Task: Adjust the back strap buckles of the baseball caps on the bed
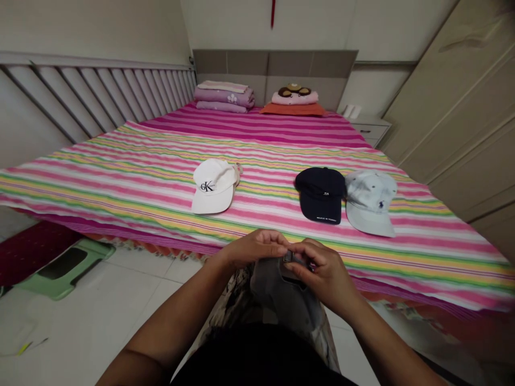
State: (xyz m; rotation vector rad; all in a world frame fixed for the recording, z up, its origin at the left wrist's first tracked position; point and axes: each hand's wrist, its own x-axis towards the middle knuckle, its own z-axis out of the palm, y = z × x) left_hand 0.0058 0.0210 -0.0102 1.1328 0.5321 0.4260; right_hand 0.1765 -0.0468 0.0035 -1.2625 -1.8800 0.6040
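1. Holding a gray cap (269, 284) at the near edge of a bed, two bare hands meet over its back strap, just in front of the wearer's body.
2. The fingers of the left hand (263, 247) are pinched narrow on the strap beside a small metal buckle (288, 257); those of the right hand (322, 267) close on the strap from the other side of the buckle.
3. Beyond the hands, a white cap (214, 185) with black "CK"-style lettering lies on a striped sheet (265, 214) of pink, white, yellow and green, its brim toward the camera.
4. To the right on the sheet, a navy cap (322, 195) with small white lettering on its brim sits against a pale blue cap (370, 201) bearing a small dark emblem.
5. At the far end, folded purple bedding (223, 100) and a stack of pink and orange cushions (295, 103) rest before a gray-brown headboard (249, 72).
6. A white nightstand (370, 130) stands beside the bed at right, near a large beige wardrobe (454, 107); at left, a slatted railing (120, 96) lines the bed, and a green stool (60, 271) is on the tiled floor (137, 305).
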